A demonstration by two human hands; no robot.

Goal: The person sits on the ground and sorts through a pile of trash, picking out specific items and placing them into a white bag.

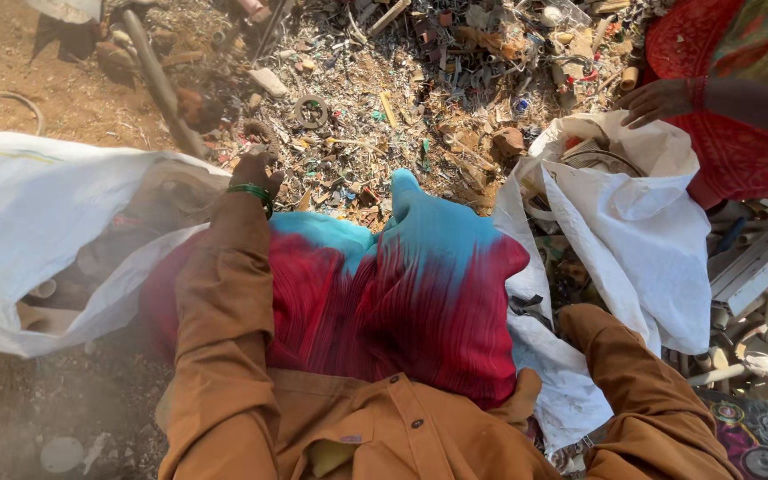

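Observation:
My left hand (256, 169), with a green bangle (252, 190) at the wrist, reaches forward to the near edge of a heap of mixed scrap (375, 98), right beside the mouth of a large white sack (37, 204). Its fingers point down into the litter, and I cannot tell whether they hold anything. My brown sleeve (224, 293) runs back from it across a red and blue pleated cloth (402, 293) draped over my front. My right hand is hidden; only brown cloth (633, 373) shows on that side.
Another person in red sits at the upper right, a hand (655, 100) on the rim of a second white sack (642, 222) holding metal pieces. Pale pipes and bars (762, 267) lie at right. A long rod (160, 84) and a wire ring (2, 100) lie on the dirt.

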